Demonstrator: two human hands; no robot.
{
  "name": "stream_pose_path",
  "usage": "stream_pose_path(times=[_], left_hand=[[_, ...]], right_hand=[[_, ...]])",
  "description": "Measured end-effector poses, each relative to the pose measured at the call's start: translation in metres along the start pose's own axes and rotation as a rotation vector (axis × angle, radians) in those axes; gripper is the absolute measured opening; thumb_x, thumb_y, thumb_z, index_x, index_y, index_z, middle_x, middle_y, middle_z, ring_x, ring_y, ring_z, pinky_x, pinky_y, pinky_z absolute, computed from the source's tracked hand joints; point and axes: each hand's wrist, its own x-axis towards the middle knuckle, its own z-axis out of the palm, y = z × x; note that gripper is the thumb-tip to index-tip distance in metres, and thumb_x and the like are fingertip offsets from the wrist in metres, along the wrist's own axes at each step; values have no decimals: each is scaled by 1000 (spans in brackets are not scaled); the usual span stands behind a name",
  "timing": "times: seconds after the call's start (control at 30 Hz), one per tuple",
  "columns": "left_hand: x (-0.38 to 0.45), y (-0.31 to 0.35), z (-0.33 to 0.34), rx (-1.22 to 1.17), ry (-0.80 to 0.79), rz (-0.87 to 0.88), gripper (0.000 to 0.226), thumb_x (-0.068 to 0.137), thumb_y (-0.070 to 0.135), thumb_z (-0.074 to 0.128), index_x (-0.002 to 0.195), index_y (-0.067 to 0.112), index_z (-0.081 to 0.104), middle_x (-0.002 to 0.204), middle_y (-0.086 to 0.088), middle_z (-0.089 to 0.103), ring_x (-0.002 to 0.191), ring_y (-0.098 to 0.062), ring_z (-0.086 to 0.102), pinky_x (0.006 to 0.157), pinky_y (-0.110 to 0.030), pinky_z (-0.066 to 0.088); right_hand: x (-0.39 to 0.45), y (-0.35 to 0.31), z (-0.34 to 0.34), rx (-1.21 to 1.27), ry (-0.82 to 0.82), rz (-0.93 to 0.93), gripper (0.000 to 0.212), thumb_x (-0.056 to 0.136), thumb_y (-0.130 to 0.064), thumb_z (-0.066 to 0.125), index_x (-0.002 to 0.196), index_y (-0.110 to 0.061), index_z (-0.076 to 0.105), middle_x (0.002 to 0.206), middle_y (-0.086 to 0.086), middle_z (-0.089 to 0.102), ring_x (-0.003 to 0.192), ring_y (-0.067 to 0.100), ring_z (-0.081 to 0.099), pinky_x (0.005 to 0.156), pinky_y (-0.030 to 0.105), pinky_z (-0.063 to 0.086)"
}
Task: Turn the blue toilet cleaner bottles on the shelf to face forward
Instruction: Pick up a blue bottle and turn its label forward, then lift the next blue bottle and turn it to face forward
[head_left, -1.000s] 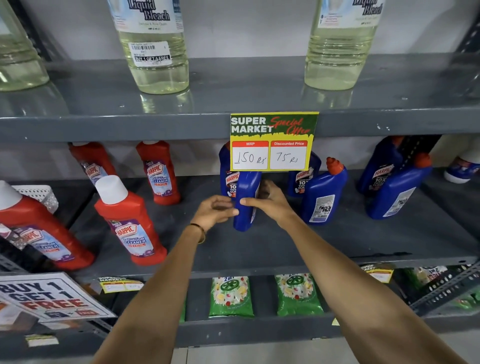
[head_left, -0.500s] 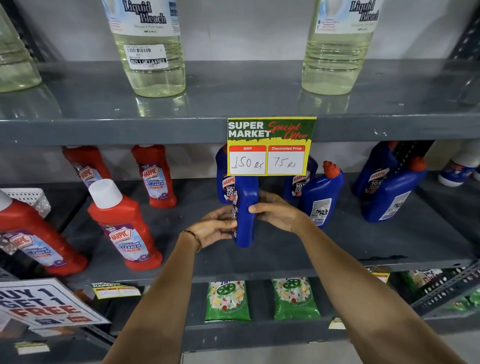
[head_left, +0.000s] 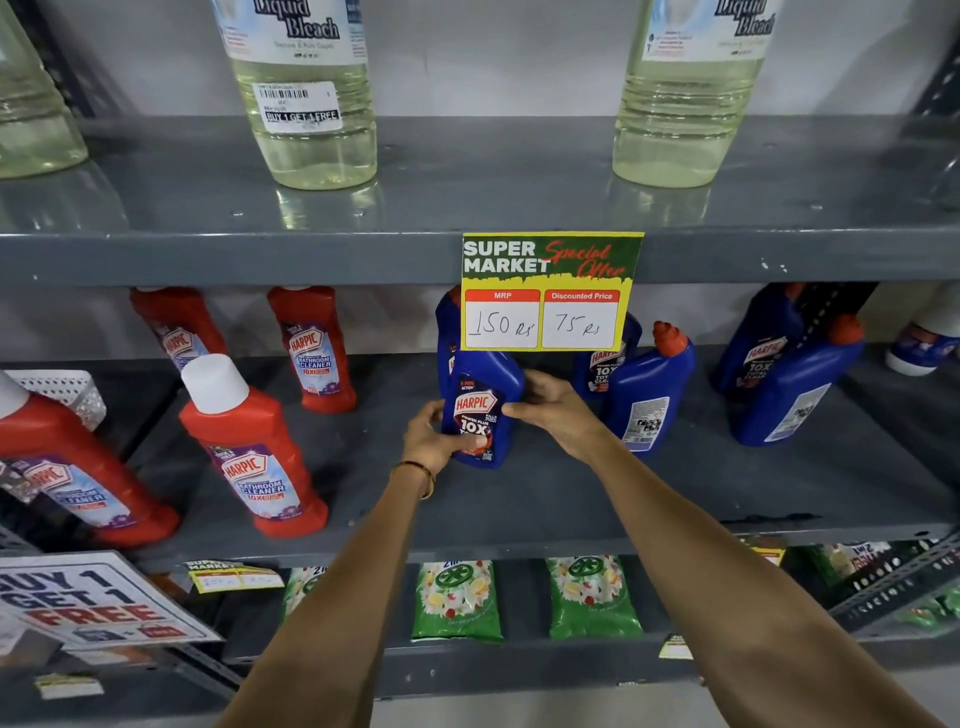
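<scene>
Here, both hands, left hand (head_left: 434, 439) and right hand (head_left: 553, 408), clasp the blue bottle (head_left: 480, 410) mid-shelf (head_left: 519, 499), fingers wrapped on its flanks, label forward. Likely rigid, smooth plastic, liquid-heavy; grip the waist.

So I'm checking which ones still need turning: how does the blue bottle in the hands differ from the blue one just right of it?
The held blue bottle shows its Harpic front label; the neighbouring blue bottle shows its white back label. The held one is gripped by the left hand and right hand; the neighbour stands untouched. The price sign hides the held bottle's top; the neighbour's red cap shows. Both are blue.
</scene>
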Motion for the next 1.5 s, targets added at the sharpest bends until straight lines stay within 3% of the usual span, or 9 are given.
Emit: stream_pose_path(times=[0.13, 0.33, 0.5, 0.57, 0.73, 0.9, 1.3, 1.5], left_hand=[[2, -1, 4, 180, 133, 38, 60, 52, 5, 86, 101, 9, 51, 98, 0, 57, 87, -17, 56, 73, -27, 47], [4, -15, 3, 254, 145, -10, 63, 57, 7, 84, 110, 2, 50, 112, -12, 60, 97, -24, 57, 84, -36, 48], [4, -19, 5, 247, 144, -29, 61, 61, 8, 82, 114, 2, 52, 117, -17, 62, 106, -31, 58, 90, -41, 48], [1, -24, 6, 246, 156, -56, 59, 62, 10, 82, 113, 1, 53, 115, -19, 64, 105, -32, 60, 92, -42, 50], [-10, -33, 11, 210, 175, -90, 53, 65, 13, 81, 109, -1, 55, 109, -20, 68, 103, -33, 63, 94, -45, 50], [-34, -36, 26, 179, 288, -124, 63, 66, 17, 80, 119, 0, 50, 118, -18, 63, 111, -32, 58, 96, -40, 47], [-42, -28, 103, 204, 81, -27, 61, 71, 14, 76, 124, 0, 48, 128, -21, 55, 118, -32, 53, 102, -43, 43], [-14, -10, 153, 247, 23, 20, 68, 71, 12, 76, 130, 2, 46, 133, -18, 53, 119, -30, 53, 102, -40, 44]], right_hand=[[5, -1, 7, -43, 10, -13, 57, 75, 13, 63, 128, -4, 49, 116, 9, 60, 105, 16, 58, 71, 12, 55], [7, 6, 13, -115, -10, 20, 58, 78, 13, 60, 131, -3, 45, 128, 19, 57, 116, 27, 56, 76, 17, 54], [6, 10, 15, -62, 6, 45, 58, 79, 12, 60, 133, -5, 44, 125, 15, 58, 110, 19, 56, 72, 13, 55], [4, 11, 15, -65, 18, 64, 61, 79, 11, 61, 134, -5, 42, 127, 12, 57, 114, 21, 56, 79, 18, 54], [-8, 23, 5, -144, 215, 172, 71, 78, -1, 68, 141, -10, 34, 143, 15, 45, 131, 26, 43, 101, 33, 39], [-36, 37, -8, -172, 443, 214, 64, 82, -8, 67, 138, -7, 38, 143, 15, 45, 130, 26, 44, 104, 34, 37], [-86, 43, -84, -298, 765, 198, 42, 83, -13, 65, 122, -4, 53, 124, 18, 61, 113, 32, 57, 89, 36, 45], [-68, 41, -143, -195, 691, 305, 71, 76, -20, 75, 135, -4, 39, 135, 16, 52, 122, 29, 51, 97, 34, 43]])
